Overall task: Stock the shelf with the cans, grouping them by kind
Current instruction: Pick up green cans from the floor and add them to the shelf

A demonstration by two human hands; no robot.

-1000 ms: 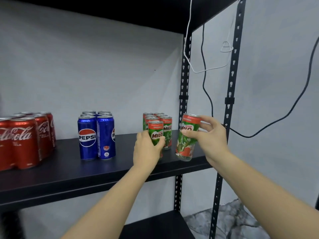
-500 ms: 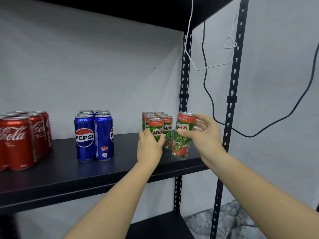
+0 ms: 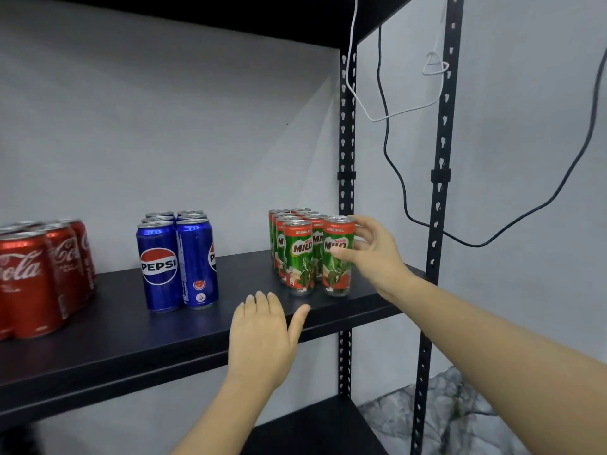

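Three groups of cans stand on the black shelf (image 3: 131,339): red Coca-Cola cans (image 3: 26,284) at the left, blue Pepsi cans (image 3: 159,264) in the middle, green-and-red Milo cans (image 3: 299,257) at the right. One more Milo can (image 3: 336,274) stands upright at the front right of its group, touching the neighbouring can. My right hand (image 3: 374,254) wraps it from the right, thumb on its front and fingers behind its top. My left hand (image 3: 262,326) hovers open by the shelf's front edge, below the Milo cans, holding nothing.
Perforated black uprights (image 3: 437,192) frame the shelf's right end, close to my right hand. A black cable (image 3: 394,165) and a white cable (image 3: 358,93) hang beside them. A lower shelf (image 3: 312,425) and a marbled floor (image 3: 443,418) lie below.
My right hand has brought the tilted Milo can in and stood it upright beside the group. My left hand let go of the front Milo can and drew back toward the shelf edge.
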